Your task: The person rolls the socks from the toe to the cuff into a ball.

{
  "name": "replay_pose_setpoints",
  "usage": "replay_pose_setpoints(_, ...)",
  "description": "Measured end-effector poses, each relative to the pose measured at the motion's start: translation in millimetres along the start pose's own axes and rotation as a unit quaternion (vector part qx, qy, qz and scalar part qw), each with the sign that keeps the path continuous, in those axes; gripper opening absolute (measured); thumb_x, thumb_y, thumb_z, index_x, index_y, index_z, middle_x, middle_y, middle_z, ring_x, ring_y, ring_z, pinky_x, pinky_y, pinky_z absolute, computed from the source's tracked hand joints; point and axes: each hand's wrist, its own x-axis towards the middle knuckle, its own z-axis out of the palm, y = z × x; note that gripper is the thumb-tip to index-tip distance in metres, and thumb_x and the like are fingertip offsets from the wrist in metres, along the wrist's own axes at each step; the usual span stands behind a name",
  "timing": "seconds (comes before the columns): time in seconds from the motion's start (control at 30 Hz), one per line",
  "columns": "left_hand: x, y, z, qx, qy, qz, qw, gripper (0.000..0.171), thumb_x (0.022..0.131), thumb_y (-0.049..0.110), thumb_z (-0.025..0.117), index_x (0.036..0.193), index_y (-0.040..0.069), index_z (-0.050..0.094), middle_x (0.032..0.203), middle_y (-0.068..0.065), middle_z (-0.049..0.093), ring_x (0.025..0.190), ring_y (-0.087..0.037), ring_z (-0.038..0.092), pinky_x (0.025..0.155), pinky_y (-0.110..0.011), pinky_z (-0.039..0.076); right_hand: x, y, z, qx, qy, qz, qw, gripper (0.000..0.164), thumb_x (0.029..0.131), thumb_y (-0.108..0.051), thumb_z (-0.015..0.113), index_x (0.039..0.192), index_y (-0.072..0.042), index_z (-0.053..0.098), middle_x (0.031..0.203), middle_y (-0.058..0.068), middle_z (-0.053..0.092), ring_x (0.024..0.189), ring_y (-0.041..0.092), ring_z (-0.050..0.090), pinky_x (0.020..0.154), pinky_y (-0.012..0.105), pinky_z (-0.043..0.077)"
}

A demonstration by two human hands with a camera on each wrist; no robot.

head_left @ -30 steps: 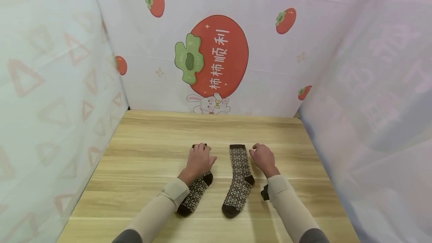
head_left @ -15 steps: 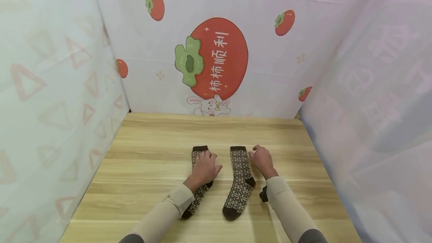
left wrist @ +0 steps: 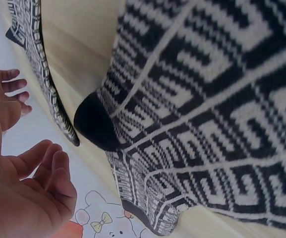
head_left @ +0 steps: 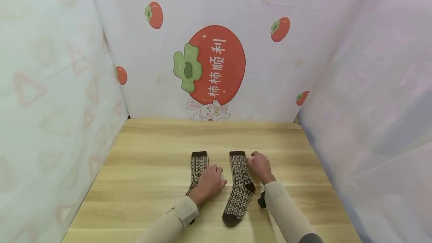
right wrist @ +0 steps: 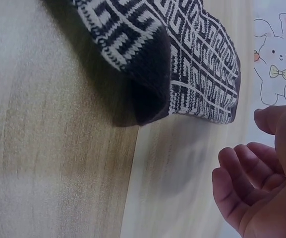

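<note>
Two black-and-cream patterned socks with dark cuffs, heels and toes lie flat side by side. My left hand (head_left: 210,181) is over the heel side of the left sock (head_left: 198,166), hiding much of its lower half. In the left wrist view the fingers of that hand (left wrist: 33,188) are loosely bent and hold nothing, with the sock's black heel beside them. To the right of the right sock (head_left: 240,179), my right hand (head_left: 260,166) is near the cuff. The right wrist view shows this hand (right wrist: 257,186) relaxed, palm visible, apart from the sock (right wrist: 202,64).
The socks lie on a light wood-grain table (head_left: 141,183). White printed cloth (head_left: 270,74) rises behind it and along both sides. A small black object (head_left: 262,200) shows at the right cuff.
My left hand has moved from the left sock's cuff down toward its heel and slightly right, uncovering the cuff. My right hand has hardly moved. The head view has tilted up slightly.
</note>
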Motion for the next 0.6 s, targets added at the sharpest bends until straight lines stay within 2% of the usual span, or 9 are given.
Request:
replay_pose_setpoints(0.2,-10.7,5.3,6.2,-0.005,0.005,0.002,1.0000,0.044,0.095,0.044,0.065,0.116,0.006,0.063,0.098,-0.007,0.061,0.079,-0.021,0.060,0.067,-0.031,0.054,-5,0,9,0.001,0.009,0.001,1.000,0.039,0.101,-0.026,0.061,0.123,0.006,0.063,0.102,0.021,0.073,0.069,0.023,0.061,0.065,0.040,0.054)
replay_pose_setpoints(0.4,-12.6,13.3,8.0,-0.037,-0.012,0.004,0.9992,0.042,0.093,0.043,0.068,0.110,0.005,0.063,0.090,-0.006,0.059,0.069,-0.017,0.056,0.056,-0.027,0.048,-4,-2,8,0.001,0.013,0.005,1.000,0.036,0.101,-0.023,0.061,0.121,0.006,0.064,0.102,0.022,0.073,0.070,0.023,0.061,0.066,0.041,0.055)
replay_pose_setpoints(0.6,-15.9,19.6,11.2,-0.032,-0.020,0.006,0.9993,0.039,0.093,0.044,0.068,0.100,0.006,0.062,0.082,-0.003,0.056,0.064,-0.014,0.050,0.051,-0.025,0.044,-2,-4,9,0.010,0.015,0.011,1.000,0.036,0.100,-0.023,0.061,0.120,0.007,0.064,0.106,0.023,0.072,0.076,0.025,0.064,0.070,0.043,0.056)
